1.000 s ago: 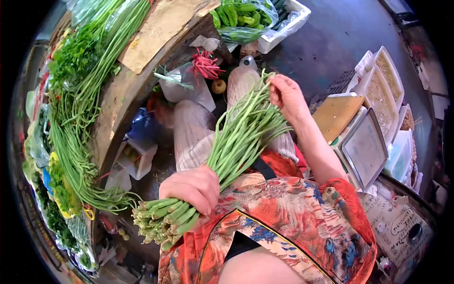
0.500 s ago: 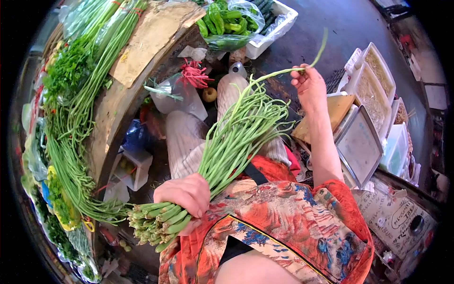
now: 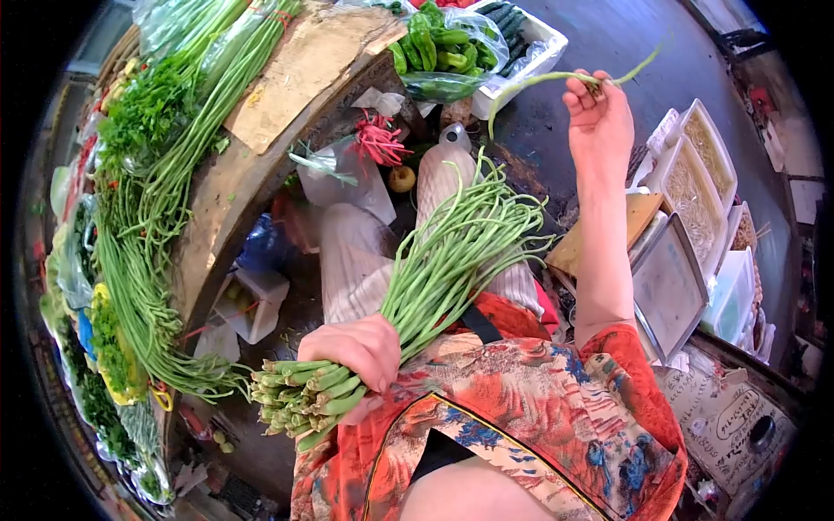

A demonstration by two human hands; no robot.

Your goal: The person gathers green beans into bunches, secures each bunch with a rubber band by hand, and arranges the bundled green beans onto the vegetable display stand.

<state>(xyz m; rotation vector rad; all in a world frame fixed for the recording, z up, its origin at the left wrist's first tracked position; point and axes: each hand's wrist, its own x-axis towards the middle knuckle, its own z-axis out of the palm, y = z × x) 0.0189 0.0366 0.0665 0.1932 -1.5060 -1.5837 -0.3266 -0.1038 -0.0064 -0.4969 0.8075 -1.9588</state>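
My left hand (image 3: 352,352) is wrapped round a thick bundle of long green beans (image 3: 452,252) near its cut ends, which point to the lower left. The thin tips of the bundle fan out over my lap toward the upper right. Raised at the upper right, my right hand (image 3: 599,117) pinches a single long bean (image 3: 540,78) between its fingertips. That bean is apart from the bundle and curves out to both sides of the fingers.
A curved wooden counter (image 3: 213,234) at the left bears more long beans (image 3: 143,278) and herbs (image 3: 148,113). Green peppers (image 3: 443,48) lie at the top. White bins (image 3: 691,187) and a scale (image 3: 669,286) stand at the right.
The single bean has come out of the bundle, and my right hand has moved up and to the right with it. My left hand still grips the bundle, whose tips are more spread.
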